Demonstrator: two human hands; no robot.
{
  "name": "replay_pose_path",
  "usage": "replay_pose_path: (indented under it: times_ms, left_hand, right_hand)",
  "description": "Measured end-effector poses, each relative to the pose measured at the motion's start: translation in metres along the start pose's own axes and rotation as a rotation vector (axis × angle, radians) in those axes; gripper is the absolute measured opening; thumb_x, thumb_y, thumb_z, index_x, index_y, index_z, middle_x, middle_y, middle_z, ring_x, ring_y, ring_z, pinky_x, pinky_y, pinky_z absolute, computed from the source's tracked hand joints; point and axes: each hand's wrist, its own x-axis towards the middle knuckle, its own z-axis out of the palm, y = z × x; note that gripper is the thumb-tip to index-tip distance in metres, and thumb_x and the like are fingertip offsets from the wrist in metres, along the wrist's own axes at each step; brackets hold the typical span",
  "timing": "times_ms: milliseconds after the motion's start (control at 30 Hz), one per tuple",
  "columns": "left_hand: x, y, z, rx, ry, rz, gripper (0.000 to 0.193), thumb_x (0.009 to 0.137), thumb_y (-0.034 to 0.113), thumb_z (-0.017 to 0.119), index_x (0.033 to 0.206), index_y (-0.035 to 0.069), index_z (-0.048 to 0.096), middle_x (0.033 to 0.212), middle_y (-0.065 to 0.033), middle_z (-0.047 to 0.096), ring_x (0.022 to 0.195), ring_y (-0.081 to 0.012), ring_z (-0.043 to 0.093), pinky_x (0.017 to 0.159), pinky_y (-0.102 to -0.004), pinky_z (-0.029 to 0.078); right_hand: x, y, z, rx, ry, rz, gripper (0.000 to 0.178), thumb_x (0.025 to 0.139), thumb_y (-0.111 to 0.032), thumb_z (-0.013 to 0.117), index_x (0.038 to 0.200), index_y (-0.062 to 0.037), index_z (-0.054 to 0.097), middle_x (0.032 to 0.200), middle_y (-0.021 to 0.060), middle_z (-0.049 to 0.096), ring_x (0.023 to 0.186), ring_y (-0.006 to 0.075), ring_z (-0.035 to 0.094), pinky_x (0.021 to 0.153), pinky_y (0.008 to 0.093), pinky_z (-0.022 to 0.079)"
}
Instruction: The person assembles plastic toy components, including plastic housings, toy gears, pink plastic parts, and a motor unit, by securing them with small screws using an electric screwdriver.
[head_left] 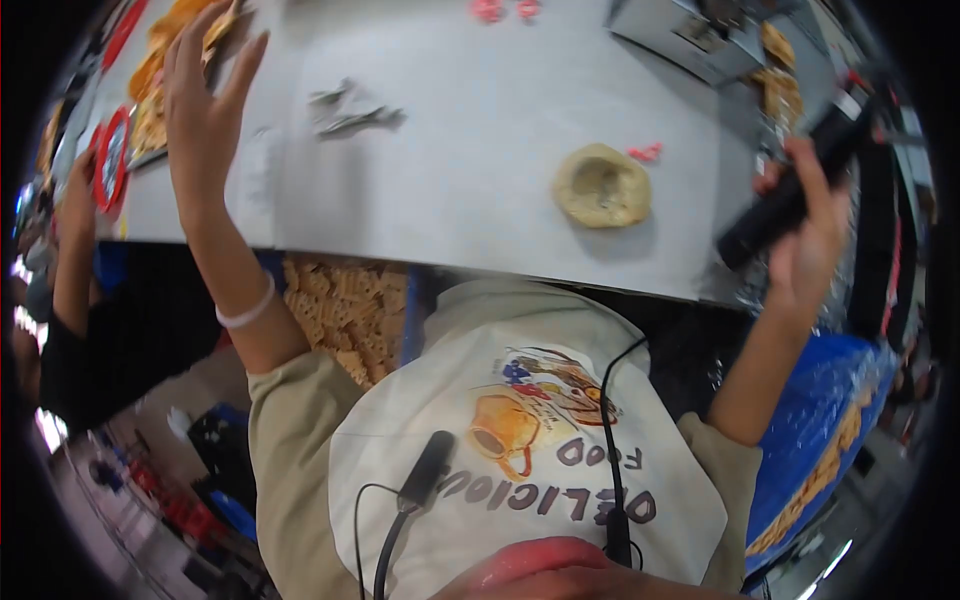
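My left hand is raised over the left part of the grey table, fingers spread and holding nothing; it reaches toward a tray of golden pastry pieces. My right hand is at the right edge of the table, closed around a black cylindrical tool that points up and to the right. A round lump of dough with a hollow pressed in its middle lies on the table between the hands, nearer the right one. A white band sits on my left wrist.
Crumpled foil scraps lie on the table's middle left. A metal box stands at the back right, with more pastry beside it. A crate of biscuits sits under the table. Another person's arm is at far left.
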Motion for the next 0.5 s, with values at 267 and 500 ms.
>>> replay_pose_path:
  times_ms: [267,500]
  left_hand:
    - [-0.061,0.151,0.062,-0.525,-0.258,0.078,0.056,0.078,0.001,0.075,0.132,0.006,0.060,0.143,-0.0172,0.051,0.133,-0.0332,0.049,0.107,-0.0428,0.042]
    - [-0.098,0.182,0.084,-0.717,-0.216,-0.100,0.047,0.083,0.001,0.066,0.130,0.002,0.055,0.140,-0.0208,0.050,0.136,-0.0364,0.045,0.110,-0.0462,0.039]
  right_hand:
    - [-0.009,0.001,0.009,-0.053,-0.124,0.183,0.076,0.094,-0.013,0.066,0.156,-0.0060,0.023,0.119,0.0169,0.065,0.110,0.0241,0.064,0.101,0.0391,0.046]
    - [0.061,-0.078,-0.030,-0.848,-0.608,-0.186,0.041,0.097,-0.011,0.058,0.137,-0.0069,0.059,0.115,0.0112,0.070,0.109,0.0176,0.066,0.097,0.0303,0.050]
